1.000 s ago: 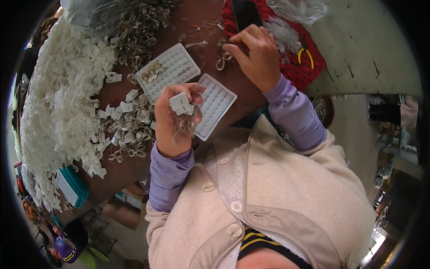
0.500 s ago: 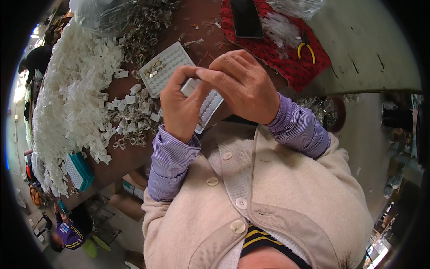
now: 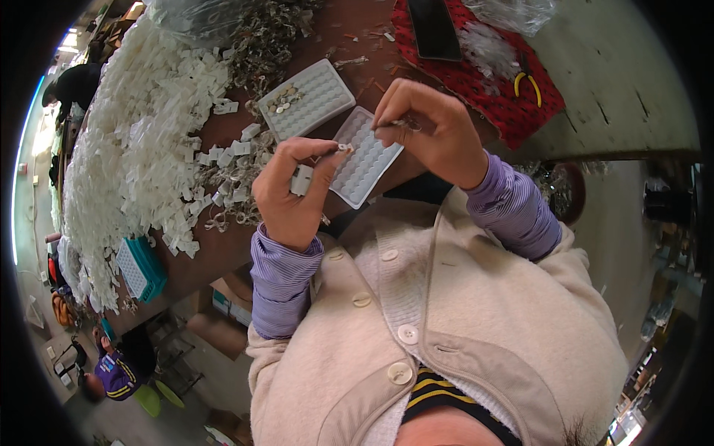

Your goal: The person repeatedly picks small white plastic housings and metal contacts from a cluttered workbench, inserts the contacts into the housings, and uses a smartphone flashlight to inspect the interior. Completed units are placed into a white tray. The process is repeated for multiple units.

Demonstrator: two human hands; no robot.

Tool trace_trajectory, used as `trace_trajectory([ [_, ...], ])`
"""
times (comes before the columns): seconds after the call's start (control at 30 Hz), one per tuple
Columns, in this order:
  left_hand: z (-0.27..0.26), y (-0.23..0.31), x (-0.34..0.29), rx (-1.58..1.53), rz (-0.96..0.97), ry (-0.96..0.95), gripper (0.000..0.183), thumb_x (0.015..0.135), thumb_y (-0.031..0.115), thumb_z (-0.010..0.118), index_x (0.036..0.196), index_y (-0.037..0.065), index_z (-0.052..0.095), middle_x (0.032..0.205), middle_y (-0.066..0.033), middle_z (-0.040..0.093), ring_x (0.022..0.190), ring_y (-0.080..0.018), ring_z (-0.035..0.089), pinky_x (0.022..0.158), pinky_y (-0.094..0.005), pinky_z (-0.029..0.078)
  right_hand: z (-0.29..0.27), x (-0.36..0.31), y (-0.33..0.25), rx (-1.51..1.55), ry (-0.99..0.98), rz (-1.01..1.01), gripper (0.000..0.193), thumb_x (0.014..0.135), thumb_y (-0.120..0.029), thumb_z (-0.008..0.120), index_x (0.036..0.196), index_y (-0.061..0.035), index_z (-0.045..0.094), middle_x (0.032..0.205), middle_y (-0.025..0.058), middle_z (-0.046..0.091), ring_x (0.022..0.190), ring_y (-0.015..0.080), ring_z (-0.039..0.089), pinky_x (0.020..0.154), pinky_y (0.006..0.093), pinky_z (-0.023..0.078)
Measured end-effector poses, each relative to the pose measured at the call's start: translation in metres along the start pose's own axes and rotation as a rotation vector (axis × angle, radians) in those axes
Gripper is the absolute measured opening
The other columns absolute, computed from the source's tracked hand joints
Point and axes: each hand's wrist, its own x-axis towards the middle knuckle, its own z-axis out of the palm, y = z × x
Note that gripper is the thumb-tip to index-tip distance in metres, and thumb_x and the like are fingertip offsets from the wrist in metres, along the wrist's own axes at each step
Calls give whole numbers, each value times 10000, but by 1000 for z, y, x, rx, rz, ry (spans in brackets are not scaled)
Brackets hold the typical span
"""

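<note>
Left hand: thumb and index fingers closed on a small white piece; white block tucked in palm. Right hand: fingertips pinching a thin strand, exact kind unclear. Both hands above table, beside near pale tray; far tray bears small discs.

Workshop interior, identifiable by a brown desk bearing a great heap of white pieces, white trays with rows of round pockets, yellow-handled pliers on red cloth and a teal-sided container; beyond, another person in purple amid blurred, cluttered surroundings.
</note>
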Motion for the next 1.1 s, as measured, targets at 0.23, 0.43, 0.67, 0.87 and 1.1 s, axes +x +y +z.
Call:
trace_trajectory([
  [0.23,-4,0,9,-26,-81,-143,229,910,11,813,1133,5,764,985,-63,748,889,-125,672,796,-267,518,10,9,-1,-695,-55,-470,156,798,-49,787,900,-41,669,857,88,647,841,289,692,857,419,551],
  [0.43,-89,-59,78,648,-85,-94,214,945,171,791,1150,110,767,1079,-109,721,948,-285,740,828,-399,590,1,10,11,-767,-64,-367,141,773,14,760,884,-32,686,837,96,651,849,285,695,909,433,544],
  [0.67,-136,-145,113,1144,-218,-244,179,962,214,738,1104,105,737,1129,-134,732,1018,-378,718,886,-460,558,13,11,26,-665,-110,-273,121,836,19,760,927,-9,685,851,114,673,825,304,691,913,451,549],
  [0.87,-120,-72,88,662,-336,-82,301,935,229,802,1161,79,671,1036,-141,765,695,-303,714,723,-424,571,29,31,4,-473,-164,-265,105,875,33,721,940,-12,651,974,144,723,926,340,708,903,445,540],
  [1.1,-51,6,33,19,-115,-187,351,918,130,841,1211,0,700,1062,-65,735,871,-154,701,773,-309,572,49,31,-15,-352,-58,-362,93,926,48,684,981,0,628,1110,167,760,1025,383,718,953,466,556],
])
